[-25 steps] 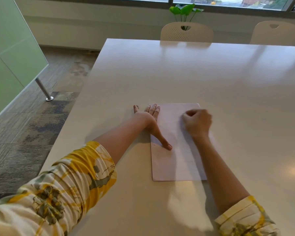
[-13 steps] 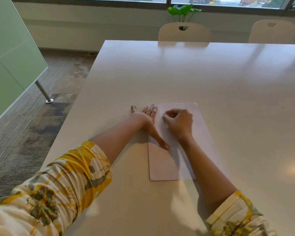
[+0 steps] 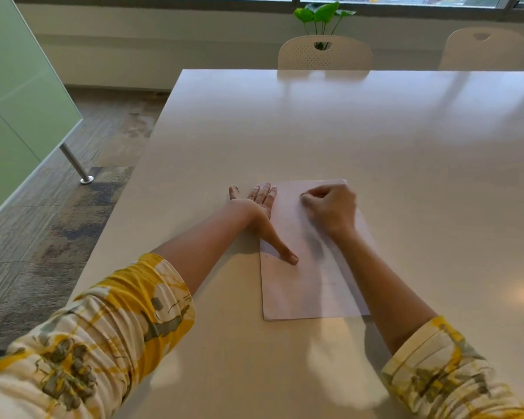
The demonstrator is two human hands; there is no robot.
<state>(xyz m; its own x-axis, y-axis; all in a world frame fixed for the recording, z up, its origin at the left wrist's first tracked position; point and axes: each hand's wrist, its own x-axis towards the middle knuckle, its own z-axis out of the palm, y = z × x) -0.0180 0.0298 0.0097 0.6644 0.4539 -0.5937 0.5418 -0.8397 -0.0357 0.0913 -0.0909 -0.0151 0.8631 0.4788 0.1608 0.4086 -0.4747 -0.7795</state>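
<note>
**Head view: pressing a paper flat on the desk.** The paper [image 3: 309,285], apparently a sheet folded to a long narrow rectangle, lies flat on the desk [image 3: 375,131]. Its long side runs away from us. We judge the step in hand to be smoothing or sharpening a fold.

**Placement.** The paper lies directly before us, between the two forearms, so that both hands reach it without stretching.

**Left hand.** The left hand [image 3: 254,207] lies at the far left edge of the paper. Its fingers [image 3: 265,192] are straight and flat on the desk along that edge; we cannot tell whether the nearest one overlaps the sheet. The thumb [image 3: 285,252] is spread wide, and its tip presses on the paper nearer to us. We read this as an anchor, since a wide, flat hand stops the sheet from sliding or turning under a rubbing stroke.

**Right hand.** The right hand [image 3: 330,207] rests on the far half of the paper, near the left fingers but apart from them. Its fingers are curled into a loose fist, and the knuckles or fingertips bear down on the sheet. We see nothing held inside it. A curled hand offers a harder, narrower edge than a flat palm, which would suit a crease.

**State of the hands.** The left is spread flat and pressing. The right is closed on itself and pressing. The two do not touch.

**Surroundings.** Two chairs [image 3: 324,54] stand at the far side of the desk, with a plant [image 3: 322,13] behind one. Yellow patterned sleeves [image 3: 103,328] sit pushed up, leaving the forearms bare.
</note>
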